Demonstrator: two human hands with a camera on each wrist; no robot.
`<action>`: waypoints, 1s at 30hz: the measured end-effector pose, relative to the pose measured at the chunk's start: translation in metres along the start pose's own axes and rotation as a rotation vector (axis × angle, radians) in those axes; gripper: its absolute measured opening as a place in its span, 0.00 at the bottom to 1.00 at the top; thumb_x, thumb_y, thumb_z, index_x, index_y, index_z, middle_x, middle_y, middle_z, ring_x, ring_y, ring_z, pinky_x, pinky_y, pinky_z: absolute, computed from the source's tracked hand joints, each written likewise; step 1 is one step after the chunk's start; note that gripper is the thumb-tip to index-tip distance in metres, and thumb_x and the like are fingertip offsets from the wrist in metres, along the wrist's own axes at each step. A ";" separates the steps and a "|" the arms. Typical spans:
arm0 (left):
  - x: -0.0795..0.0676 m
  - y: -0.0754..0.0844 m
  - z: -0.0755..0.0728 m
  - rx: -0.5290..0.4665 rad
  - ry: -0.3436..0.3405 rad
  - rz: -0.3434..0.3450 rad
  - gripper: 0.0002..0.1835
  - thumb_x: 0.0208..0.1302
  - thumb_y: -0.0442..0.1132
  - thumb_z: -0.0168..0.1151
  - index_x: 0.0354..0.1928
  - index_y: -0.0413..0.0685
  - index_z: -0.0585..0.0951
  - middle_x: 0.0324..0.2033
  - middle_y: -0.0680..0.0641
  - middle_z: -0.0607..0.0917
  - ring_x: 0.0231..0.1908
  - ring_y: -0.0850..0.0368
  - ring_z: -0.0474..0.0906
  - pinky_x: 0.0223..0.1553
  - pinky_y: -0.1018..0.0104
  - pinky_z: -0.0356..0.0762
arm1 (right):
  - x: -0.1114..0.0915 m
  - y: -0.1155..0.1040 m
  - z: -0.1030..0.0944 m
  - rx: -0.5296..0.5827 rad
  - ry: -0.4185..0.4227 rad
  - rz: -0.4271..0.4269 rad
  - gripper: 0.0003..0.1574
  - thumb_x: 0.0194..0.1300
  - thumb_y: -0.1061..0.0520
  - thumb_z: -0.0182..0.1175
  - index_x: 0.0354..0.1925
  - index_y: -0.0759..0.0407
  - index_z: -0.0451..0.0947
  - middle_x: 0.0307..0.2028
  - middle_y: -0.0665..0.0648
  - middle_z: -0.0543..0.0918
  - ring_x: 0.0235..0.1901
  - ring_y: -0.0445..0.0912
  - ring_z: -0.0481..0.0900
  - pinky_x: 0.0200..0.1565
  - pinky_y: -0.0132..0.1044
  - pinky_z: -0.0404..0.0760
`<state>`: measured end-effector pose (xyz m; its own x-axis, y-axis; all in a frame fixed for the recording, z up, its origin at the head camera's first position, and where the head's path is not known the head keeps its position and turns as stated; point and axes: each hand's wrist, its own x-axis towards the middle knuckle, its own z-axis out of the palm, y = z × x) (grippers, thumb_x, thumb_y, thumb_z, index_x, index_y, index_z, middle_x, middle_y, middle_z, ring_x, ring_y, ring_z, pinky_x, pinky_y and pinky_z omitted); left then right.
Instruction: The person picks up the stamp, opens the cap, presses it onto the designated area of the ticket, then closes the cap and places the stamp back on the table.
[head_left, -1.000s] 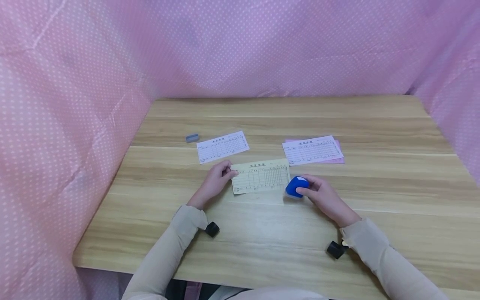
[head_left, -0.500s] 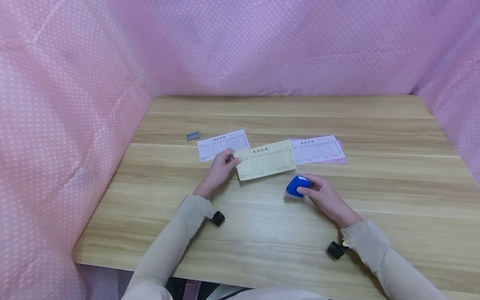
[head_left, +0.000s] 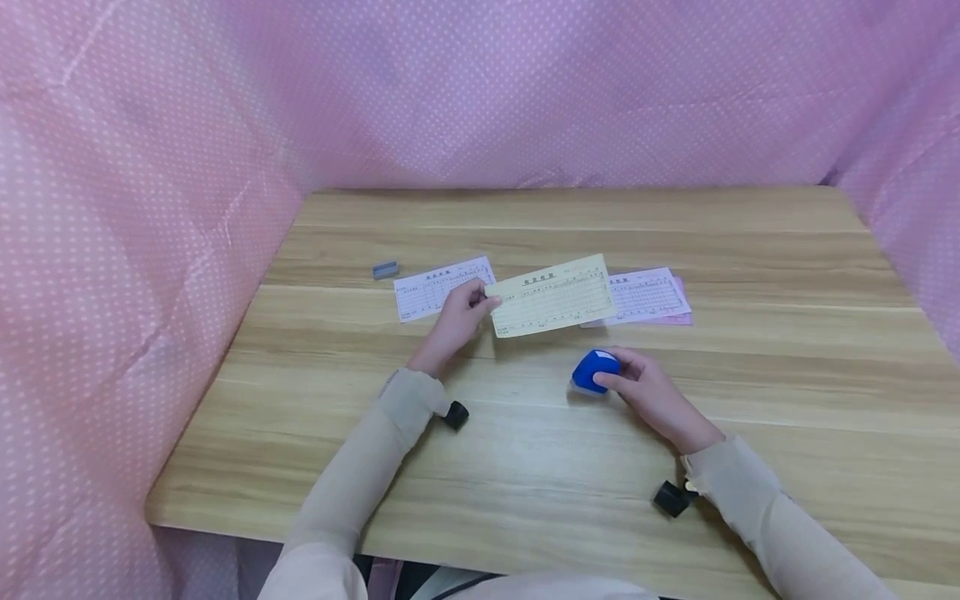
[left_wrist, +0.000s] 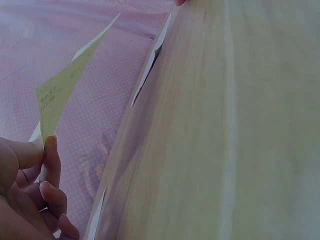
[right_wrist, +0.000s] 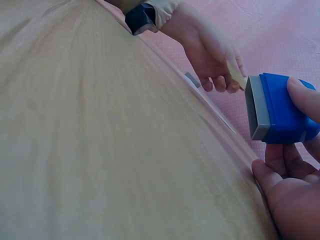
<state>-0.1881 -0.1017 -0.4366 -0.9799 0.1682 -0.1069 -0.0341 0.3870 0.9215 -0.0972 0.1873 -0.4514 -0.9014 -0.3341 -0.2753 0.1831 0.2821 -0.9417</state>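
Between thumb and fingers my left hand (head_left: pixel 463 315) pinches the left end of a yellow printed form (head_left: pixel 552 297). The left wrist view shows this yellow sheet (left_wrist: pixel 65 87) raised off the table and bent. In the head view it covers part of a white form (head_left: pixel 651 296), which lies on a pink sheet (head_left: pixel 686 312). My right hand (head_left: pixel 651 392) grips a blue stamp (head_left: pixel 596 372) just above the wood. In the right wrist view the stamp's grey base (right_wrist: pixel 256 108) faces left, with the thumb on its blue body.
Another white form (head_left: pixel 442 287) lies at the back left, partly behind my left hand. A small grey rectangular block (head_left: pixel 386 270) sits left of it on the wooden table (head_left: pixel 525 467). Pink dotted cloth (head_left: pixel 480 92) hangs behind the table and at both sides.
My left hand has lifted the yellow form off the table and carried it away from me and to the right, over the white form's edge. The right hand with the stamp has stayed in place.
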 end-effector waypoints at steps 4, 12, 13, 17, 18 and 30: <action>0.007 0.004 0.008 0.008 0.006 0.024 0.09 0.68 0.37 0.58 0.32 0.41 0.71 0.29 0.49 0.75 0.29 0.58 0.67 0.30 0.71 0.67 | 0.000 -0.001 0.001 0.009 0.000 0.000 0.32 0.70 0.50 0.58 0.63 0.68 0.67 0.60 0.69 0.73 0.47 0.32 0.76 0.51 0.20 0.73; 0.027 0.012 0.031 0.034 0.017 0.034 0.10 0.68 0.37 0.59 0.31 0.41 0.70 0.32 0.46 0.78 0.33 0.58 0.69 0.33 0.72 0.68 | -0.001 -0.003 0.000 -0.015 -0.003 0.013 0.32 0.70 0.49 0.57 0.64 0.67 0.66 0.62 0.68 0.72 0.49 0.31 0.75 0.52 0.20 0.72; 0.030 0.013 0.035 0.032 0.018 0.036 0.10 0.68 0.38 0.59 0.31 0.41 0.71 0.33 0.45 0.78 0.33 0.57 0.70 0.34 0.72 0.68 | -0.001 -0.003 -0.001 -0.015 -0.005 0.012 0.32 0.70 0.49 0.56 0.64 0.67 0.66 0.63 0.68 0.72 0.49 0.31 0.75 0.52 0.20 0.72; 0.040 0.015 0.048 0.034 0.010 0.044 0.10 0.68 0.38 0.59 0.33 0.38 0.74 0.36 0.42 0.80 0.35 0.57 0.72 0.35 0.73 0.69 | 0.000 -0.002 0.000 -0.008 -0.009 0.009 0.32 0.70 0.49 0.57 0.64 0.67 0.67 0.62 0.68 0.72 0.49 0.31 0.75 0.52 0.20 0.72; 0.043 0.015 0.052 0.039 0.009 0.042 0.10 0.67 0.38 0.59 0.35 0.37 0.75 0.36 0.42 0.81 0.35 0.57 0.72 0.36 0.73 0.69 | 0.000 -0.002 0.000 -0.006 -0.010 0.009 0.32 0.70 0.49 0.57 0.64 0.67 0.67 0.62 0.68 0.71 0.49 0.31 0.75 0.52 0.20 0.72; 0.054 0.023 0.078 0.164 0.078 -0.024 0.12 0.66 0.47 0.61 0.40 0.45 0.80 0.38 0.47 0.85 0.41 0.54 0.77 0.55 0.57 0.63 | 0.002 -0.004 0.004 -0.006 -0.013 0.012 0.33 0.70 0.50 0.57 0.65 0.67 0.66 0.63 0.69 0.71 0.48 0.30 0.75 0.51 0.20 0.73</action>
<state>-0.2262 -0.0126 -0.4503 -0.9917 0.0890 -0.0931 -0.0315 0.5334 0.8453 -0.0979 0.1818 -0.4490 -0.8939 -0.3425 -0.2893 0.1915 0.2918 -0.9371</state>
